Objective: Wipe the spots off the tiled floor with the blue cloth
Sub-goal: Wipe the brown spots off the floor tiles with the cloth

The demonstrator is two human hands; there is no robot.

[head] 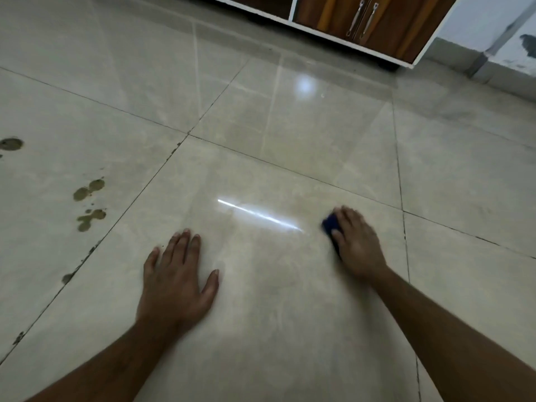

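Mostly tiled floor [290, 126]: large glossy beige tiles, dark grout lines, a round light glare far centre and a bright streak reflection near centre. Wooden cabinet [377, 21] at far right, white frame, brown doors, two metal handles [362, 20] side by side, standing on short dark feet. Pale wall [493, 27] beyond it at far right, with a dark scuff and a grey diagonal strip.

Left forearm in from near left, right forearm in from near right, both bare.

Left hand [177, 281] flat on the centre tile, palm down, fingers spread and released, holding nothing. Right hand [358, 242] palm down on the same tile, well to the right of the left hand, fingers curled over and pressing down on the blue cloth [330, 224]. Cloth bunched small under the palm, on the floor near the tile's right grout line; only its left edge visible past the thumb and fingertips. Slight motion blur on the right hand.

Spots [88, 190] on the next tile to the left, well apart from the cloth: brownish-green blotches, one pair joined together, another cluster [90, 217] just nearer, a single round one [11, 144] at the far left edge. Small dark smudge [67, 277] on the grout line left of the left hand. Dark specks scattered along that same grout line. Tile under both hands shows faint hazy streaks, no clear blotches.
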